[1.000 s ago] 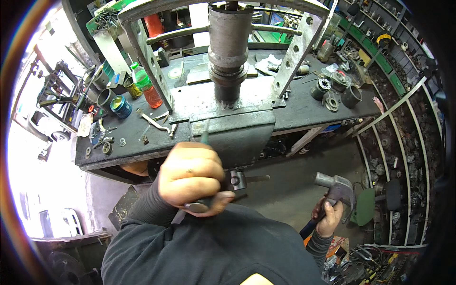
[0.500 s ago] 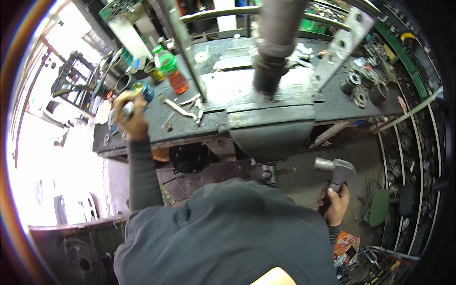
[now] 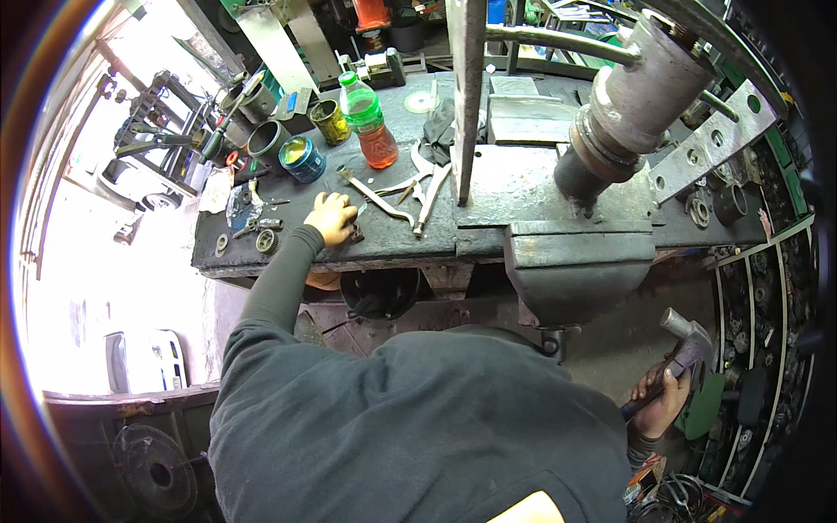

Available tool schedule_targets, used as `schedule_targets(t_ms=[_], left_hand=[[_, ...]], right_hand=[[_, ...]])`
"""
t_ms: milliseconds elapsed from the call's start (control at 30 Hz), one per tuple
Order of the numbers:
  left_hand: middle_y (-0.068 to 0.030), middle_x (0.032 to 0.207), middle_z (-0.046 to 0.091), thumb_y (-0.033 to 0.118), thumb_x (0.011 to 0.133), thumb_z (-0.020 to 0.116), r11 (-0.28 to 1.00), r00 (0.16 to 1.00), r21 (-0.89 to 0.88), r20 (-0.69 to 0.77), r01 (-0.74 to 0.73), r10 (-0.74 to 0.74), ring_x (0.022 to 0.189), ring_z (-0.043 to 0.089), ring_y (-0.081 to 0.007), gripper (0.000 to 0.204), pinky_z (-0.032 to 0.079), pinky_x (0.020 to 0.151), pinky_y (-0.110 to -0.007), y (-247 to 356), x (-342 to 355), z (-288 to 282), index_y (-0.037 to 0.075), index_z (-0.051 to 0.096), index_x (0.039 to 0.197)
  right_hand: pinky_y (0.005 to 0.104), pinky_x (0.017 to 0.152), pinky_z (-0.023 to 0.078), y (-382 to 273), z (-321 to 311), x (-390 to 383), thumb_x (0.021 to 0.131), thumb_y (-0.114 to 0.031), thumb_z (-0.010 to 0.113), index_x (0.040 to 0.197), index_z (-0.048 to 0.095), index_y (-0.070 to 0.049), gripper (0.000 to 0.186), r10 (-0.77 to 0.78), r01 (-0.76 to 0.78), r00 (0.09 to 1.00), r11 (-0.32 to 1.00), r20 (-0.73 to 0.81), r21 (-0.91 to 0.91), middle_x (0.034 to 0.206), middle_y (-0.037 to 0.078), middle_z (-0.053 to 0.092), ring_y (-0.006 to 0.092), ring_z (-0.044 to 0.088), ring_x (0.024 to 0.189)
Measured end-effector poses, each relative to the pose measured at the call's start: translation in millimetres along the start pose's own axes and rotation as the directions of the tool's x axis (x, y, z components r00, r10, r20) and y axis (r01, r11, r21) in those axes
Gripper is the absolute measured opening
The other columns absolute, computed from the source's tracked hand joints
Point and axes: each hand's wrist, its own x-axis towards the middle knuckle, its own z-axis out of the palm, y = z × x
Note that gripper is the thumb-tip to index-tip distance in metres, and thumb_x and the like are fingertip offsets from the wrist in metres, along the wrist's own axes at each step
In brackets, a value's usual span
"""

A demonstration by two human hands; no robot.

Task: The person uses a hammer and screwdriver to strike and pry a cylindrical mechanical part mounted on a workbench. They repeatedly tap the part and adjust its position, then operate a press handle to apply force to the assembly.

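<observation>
My left hand is on the front left of the dark bench top, fingers curled over something small that I cannot make out. Just right of it lie silver bent-handled pliers-like tools. Behind it stand a blue tub, a yellow can and a green-capped bottle with red liquid. My right hand grips a claw hammer by its handle at lower right, below the bench. A vise is mounted on the bench's front edge.
A steel press frame with a large cylinder stands at right on the bench. Metal rings and small parts lie at bench left. Shelves of parts line the right. A bright opening is at left.
My left hand, earlier central round a green-handled tool, went left and is now down on the bench. The view has swung, putting the press farther right. The hammer stays in my right hand.
</observation>
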Motion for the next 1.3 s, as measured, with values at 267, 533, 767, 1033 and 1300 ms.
schedule_targets(t_ms=[267,533,767,1033,1300], left_hand=[[-0.0118,0.131,0.050,0.012,0.078,0.068,0.885,0.874,-0.307,-0.232,0.351,-0.427,0.126,0.046,-0.0307,0.049,0.035,0.102,-0.050,-2.5,8.1,46.0,0.014,0.053,0.124],[-0.0103,0.126,0.052,0.018,0.075,0.071,0.992,0.987,-0.118,-0.158,-0.042,0.023,0.128,0.043,-0.0299,0.039,0.034,0.099,-0.053,40.4,60.2,4.7,0.018,0.064,0.113],[-0.0063,0.115,0.056,0.017,0.072,0.074,0.995,0.992,-0.062,-0.102,-0.079,0.072,0.121,0.047,-0.0278,0.037,0.034,0.099,-0.051,43.8,71.5,24.8,0.018,0.066,0.108],[-0.0090,0.105,0.059,0.005,0.077,0.062,0.977,0.948,-0.073,-0.266,-0.203,0.177,0.109,0.053,-0.0288,0.029,0.036,0.099,-0.049,46.4,66.8,-0.2,0.014,0.065,0.104],[-0.0189,0.106,0.062,-0.014,0.075,0.051,0.739,0.714,-0.564,-0.681,-0.368,-0.164,0.099,0.062,-0.0329,0.035,0.049,0.090,-0.038,87.4,-4.8,-43.0,-0.001,0.058,0.107]], right_hand=[[0.0262,0.044,0.041,7.5,7.2,20.6,0.092,-0.016,0.049,0.112,0.046,-0.005,0.023,0.008,-0.013,0.997,0.998,-0.072,-0.057,0.073,0.006,0.052,0.0138,0.048,0.051],[0.0267,0.041,0.043,26.3,18.4,46.3,0.089,-0.007,0.044,0.135,0.034,-0.002,0.047,0.099,-0.115,0.984,0.988,-0.151,-0.104,0.075,0.009,0.056,0.0127,0.051,0.049],[0.0261,0.038,0.040,0.0,12.7,30.7,0.095,-0.021,0.050,0.100,0.048,-0.003,0.020,0.031,-0.035,0.996,0.998,-0.084,-0.047,0.066,0.007,0.053,0.0121,0.047,0.043],[0.0236,0.043,0.039,-15.8,19.4,51.5,0.092,-0.020,0.056,0.098,0.052,-0.002,0.020,-0.080,0.054,0.990,0.976,-0.117,-0.211,0.069,0.005,0.055,0.0098,0.048,0.048],[0.0266,0.041,0.044,11.0,7.7,123.4,0.090,-0.011,0.054,0.112,0.047,0.001,0.026,-0.009,0.000,0.999,0.974,-0.039,-0.226,0.072,0.006,0.056,0.0110,0.051,0.049]])
